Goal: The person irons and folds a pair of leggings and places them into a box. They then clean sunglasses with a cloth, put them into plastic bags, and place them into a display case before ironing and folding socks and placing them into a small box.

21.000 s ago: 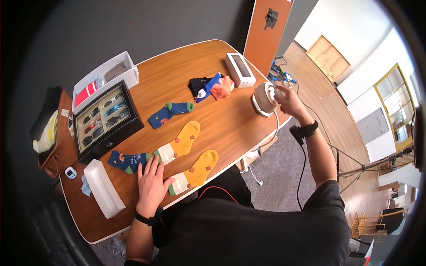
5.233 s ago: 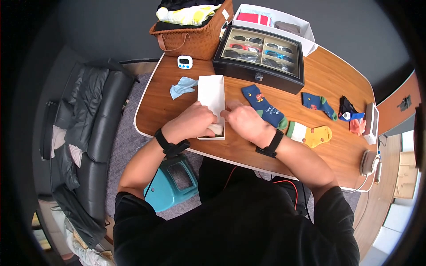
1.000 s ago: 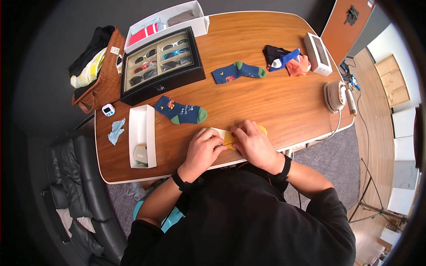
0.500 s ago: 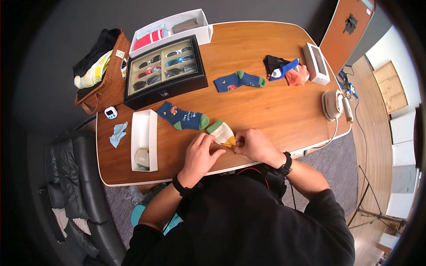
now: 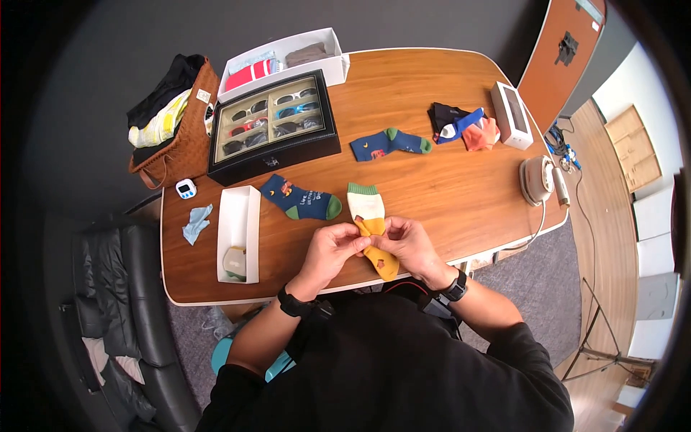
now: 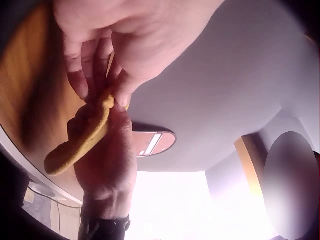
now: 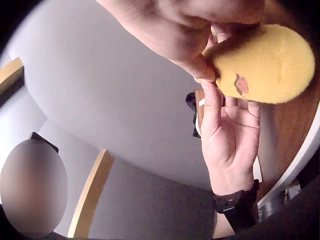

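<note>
Both hands pinch a yellow sock (image 5: 383,265) at its middle, above the table's front edge. Its white part and green cuff point away from the person, the yellow toe toward them. The left hand (image 5: 328,253) grips from the left, the right hand (image 5: 412,249) from the right. In the left wrist view the sock (image 6: 80,146) hangs between the left hand (image 6: 130,35) and the right hand (image 6: 107,165). The right wrist view shows the toe part (image 7: 270,65) beside the right hand (image 7: 185,30), thumb tips meeting those of the left hand (image 7: 231,135).
Left of the hands are a white box (image 5: 224,237) holding a folded sock, a blue cloth (image 5: 196,225) and a timer (image 5: 186,189). Behind lie two blue socks (image 5: 302,200), a sunglasses case (image 5: 273,160) and a basket (image 5: 188,141). A white appliance (image 5: 534,180) stands at the right.
The yellow sock has turned so its cuff points away from the person, and it is lifted between both hands. Earlier it lay near the table edge. The white box now holds a folded sock.
</note>
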Demonstrator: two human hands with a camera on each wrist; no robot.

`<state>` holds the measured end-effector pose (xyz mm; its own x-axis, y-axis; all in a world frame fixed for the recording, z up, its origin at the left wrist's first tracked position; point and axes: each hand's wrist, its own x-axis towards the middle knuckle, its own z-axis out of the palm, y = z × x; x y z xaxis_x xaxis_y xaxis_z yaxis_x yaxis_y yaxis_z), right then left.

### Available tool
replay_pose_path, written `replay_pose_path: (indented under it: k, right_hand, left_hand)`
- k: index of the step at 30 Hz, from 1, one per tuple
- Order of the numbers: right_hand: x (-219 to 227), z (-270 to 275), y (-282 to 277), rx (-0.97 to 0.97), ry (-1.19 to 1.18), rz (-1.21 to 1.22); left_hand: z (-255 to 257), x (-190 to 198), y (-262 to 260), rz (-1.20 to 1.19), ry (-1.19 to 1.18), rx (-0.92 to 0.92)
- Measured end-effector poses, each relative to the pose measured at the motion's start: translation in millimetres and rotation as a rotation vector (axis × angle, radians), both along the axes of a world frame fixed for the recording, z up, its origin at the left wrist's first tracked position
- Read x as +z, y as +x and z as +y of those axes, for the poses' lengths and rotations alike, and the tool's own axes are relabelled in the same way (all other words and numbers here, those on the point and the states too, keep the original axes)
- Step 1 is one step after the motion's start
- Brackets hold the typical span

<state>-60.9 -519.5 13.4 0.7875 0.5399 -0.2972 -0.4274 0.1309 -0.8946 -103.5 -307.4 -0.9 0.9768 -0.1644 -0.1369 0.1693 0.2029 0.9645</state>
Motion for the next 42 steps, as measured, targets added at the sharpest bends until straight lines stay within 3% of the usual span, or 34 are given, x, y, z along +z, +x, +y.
replay_pose_path:
  k: [8,13,16,24,32,39,42]
  right_hand:
    - [1.1,0.9,-2.0,-0.053,0.195,0.165]
    - [25.9,-3.2,-1.2,0.058,0.136,0.117]
    - [4.7,-3.5,2.0,0.069,0.099,0.014]
    - [8.7,-2.8,-2.0,0.020,0.081,-0.081]
    - [11.0,-7.4,-4.5,0.011,0.204,-0.166]
    - [15.1,-10.5,-7.1,0.002,0.159,-0.264]
    - [16.3,-10.2,-8.2,0.000,0.135,-0.284]
  left_hand:
    - [14.4,15.7,-0.2,0.027,0.061,-0.042]
    - [19.6,19.8,-0.6,0.002,0.056,-0.032]
    - [23.1,20.3,2.8,-0.012,0.072,-0.045]
    - [20.4,20.3,-0.3,-0.026,0.071,-0.044]
    - [17.7,27.9,-1.7,-0.376,0.081,0.023]
    - [18.2,29.3,-2.3,-0.414,0.161,-0.028]
    - [16.7,32.0,-4.5,-0.282,0.085,-0.036]
